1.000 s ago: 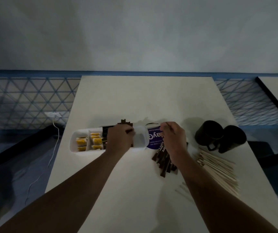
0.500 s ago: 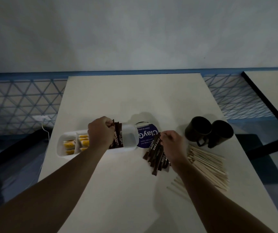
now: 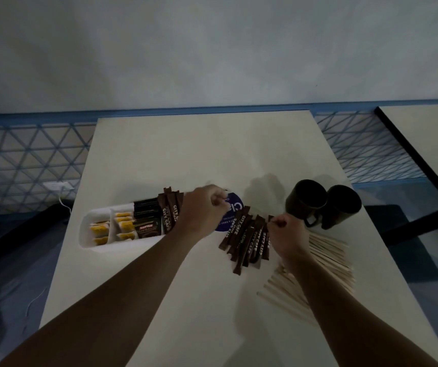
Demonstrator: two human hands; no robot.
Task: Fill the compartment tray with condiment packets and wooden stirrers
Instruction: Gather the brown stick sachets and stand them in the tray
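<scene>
Past tray point(image 3: 112, 246) and its sticks point(image 3: 169, 218), slid left hand point(image 3: 202, 210) rightward; curled, hold unclear. Judged mid stick-loading. At loose sticks point(image 3: 247, 239), curled right hand point(image 3: 288, 234), grip unclear. Called next for pinching some, carrying leftward. Left stirrers point(image 3: 329, 258) lying rightmost.

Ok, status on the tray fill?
Left hand curled over compartment tray, grip unclear. Right hand pinches City Cafe stick. Wooden stirrers outside tray.

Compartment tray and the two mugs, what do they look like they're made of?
Compartment tray: likely plastic, matte white, with rounded moulded corners and thin dividers. Two mugs: dark, smooth, faintly glossy, probably glazed ceramic, though dim light leaves it open.
</scene>
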